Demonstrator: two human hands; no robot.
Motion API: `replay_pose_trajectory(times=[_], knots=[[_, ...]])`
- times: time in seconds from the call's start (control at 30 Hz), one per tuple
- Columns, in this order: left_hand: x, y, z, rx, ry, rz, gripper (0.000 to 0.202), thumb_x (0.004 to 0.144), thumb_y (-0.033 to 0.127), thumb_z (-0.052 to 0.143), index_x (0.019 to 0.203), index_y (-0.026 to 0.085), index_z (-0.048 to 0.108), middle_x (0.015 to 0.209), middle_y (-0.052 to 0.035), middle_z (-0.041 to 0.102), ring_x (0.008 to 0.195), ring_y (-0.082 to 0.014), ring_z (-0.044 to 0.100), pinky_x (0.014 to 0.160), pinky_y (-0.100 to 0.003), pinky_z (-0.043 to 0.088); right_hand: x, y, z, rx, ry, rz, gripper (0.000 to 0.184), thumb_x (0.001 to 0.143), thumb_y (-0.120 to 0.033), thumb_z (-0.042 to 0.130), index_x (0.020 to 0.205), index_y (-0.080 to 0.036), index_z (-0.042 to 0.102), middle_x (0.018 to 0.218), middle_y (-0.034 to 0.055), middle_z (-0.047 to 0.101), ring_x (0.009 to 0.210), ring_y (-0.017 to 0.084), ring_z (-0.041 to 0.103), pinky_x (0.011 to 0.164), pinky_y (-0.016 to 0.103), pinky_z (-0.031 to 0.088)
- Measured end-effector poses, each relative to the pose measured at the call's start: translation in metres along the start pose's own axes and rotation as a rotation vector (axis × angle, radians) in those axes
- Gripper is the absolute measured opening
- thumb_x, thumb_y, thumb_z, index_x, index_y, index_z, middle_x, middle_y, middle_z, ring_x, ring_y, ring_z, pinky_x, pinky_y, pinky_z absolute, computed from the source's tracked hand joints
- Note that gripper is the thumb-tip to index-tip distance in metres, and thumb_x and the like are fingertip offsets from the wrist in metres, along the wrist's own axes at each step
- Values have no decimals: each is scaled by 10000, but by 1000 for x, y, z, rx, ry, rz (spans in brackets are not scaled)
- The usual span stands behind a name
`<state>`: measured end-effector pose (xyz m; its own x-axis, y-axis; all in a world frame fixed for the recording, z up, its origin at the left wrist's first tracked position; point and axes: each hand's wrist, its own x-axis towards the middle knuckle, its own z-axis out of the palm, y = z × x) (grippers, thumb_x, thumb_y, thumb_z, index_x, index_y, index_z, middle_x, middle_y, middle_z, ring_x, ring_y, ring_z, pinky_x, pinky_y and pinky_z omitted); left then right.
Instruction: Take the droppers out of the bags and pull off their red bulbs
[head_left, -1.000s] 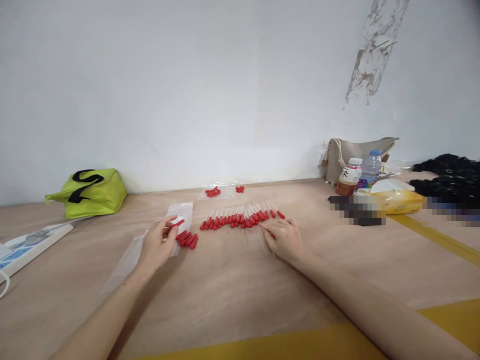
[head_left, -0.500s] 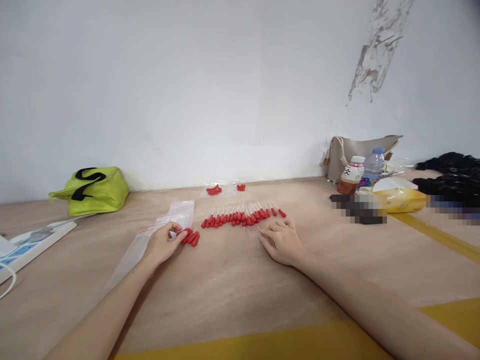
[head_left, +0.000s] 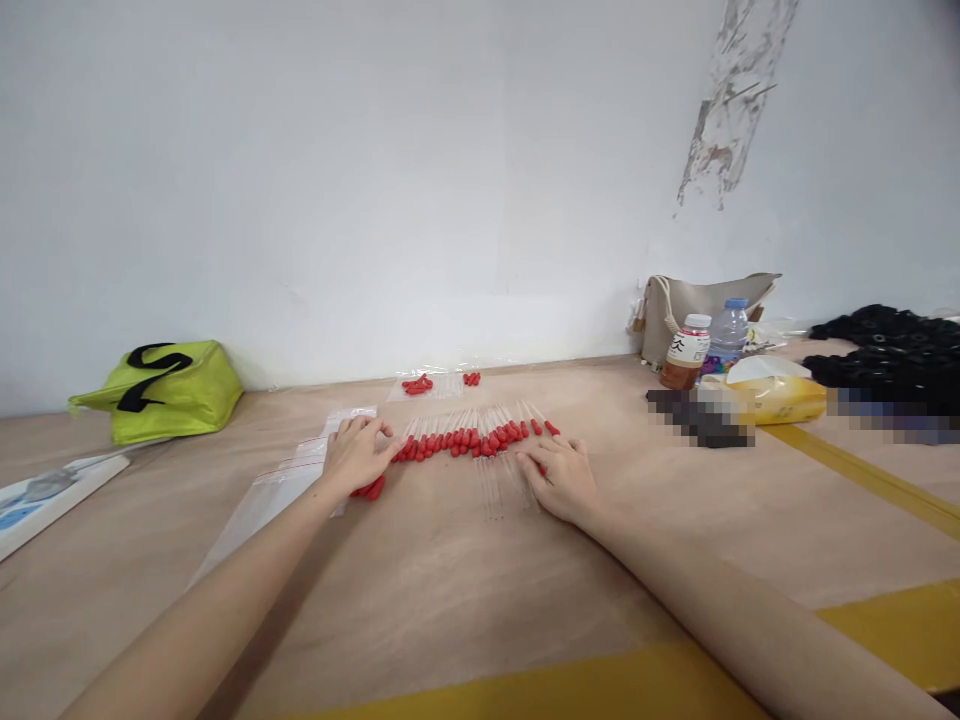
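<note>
A: Where do your hands stand at the tabletop?

B: Your left hand lies low at the left end of a row of red-bulbed droppers, their pale stems fanned toward the wall. Your right hand rests at the near side of the row, beside clear tubes that run back toward you.

A: And your fingers?

B: On the left they are bent, the thumb set apart toward the row; whether they pinch a bulb, you cannot tell from this angle. On the right they curl close together, and anything they might pinch is hidden.

A: Which step is in hand?

B: By the look of it, you are handling pieces singly, with loose red bulbs just beneath your left palm and plastic bags alongside.

A: What does the next move call for?

B: Probably a light pinch from you on one piece alone (the tubes are nearly invisible against the surface), leaving the row undisturbed.
</note>
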<state>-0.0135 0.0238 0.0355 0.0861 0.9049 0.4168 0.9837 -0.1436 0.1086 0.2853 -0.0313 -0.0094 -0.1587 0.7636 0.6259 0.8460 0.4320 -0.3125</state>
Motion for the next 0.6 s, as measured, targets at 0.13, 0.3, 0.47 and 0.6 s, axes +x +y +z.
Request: replay_pose_trajectory(times=[0.13,0.3,0.47,0.6], knots=[[14,11,8,77,-108,-20,394,757,550,375,804,227,595,1047,-85,541,1055,-294,409,825,-425,337,9,19,-7,-13,33,178,226,823,-270,413,834,-246,638,773,2,654,779,157,543,711,312,234],[20,15,16,101,-148,-19,381,740,530,404,744,213,615,1067,-93,541,1049,-302,413,836,-438,330,13,34,-7,-25,13,285,217,792,-297,436,813,-259,648,736,0,649,783,168,547,713,311,243],[20,19,20,133,-130,-89,365,761,429,393,680,172,640,978,-140,576,1013,-331,438,798,-435,352,10,31,-3,-43,-3,259,218,786,-310,441,794,-257,652,730,6,650,788,170,546,726,324,245],[12,18,12,139,-82,-139,414,807,390,324,715,134,638,962,-182,577,971,-347,467,747,-425,379,8,29,0,-39,-5,243,215,788,-303,438,774,-261,649,699,1,637,793,176,546,732,338,264]])
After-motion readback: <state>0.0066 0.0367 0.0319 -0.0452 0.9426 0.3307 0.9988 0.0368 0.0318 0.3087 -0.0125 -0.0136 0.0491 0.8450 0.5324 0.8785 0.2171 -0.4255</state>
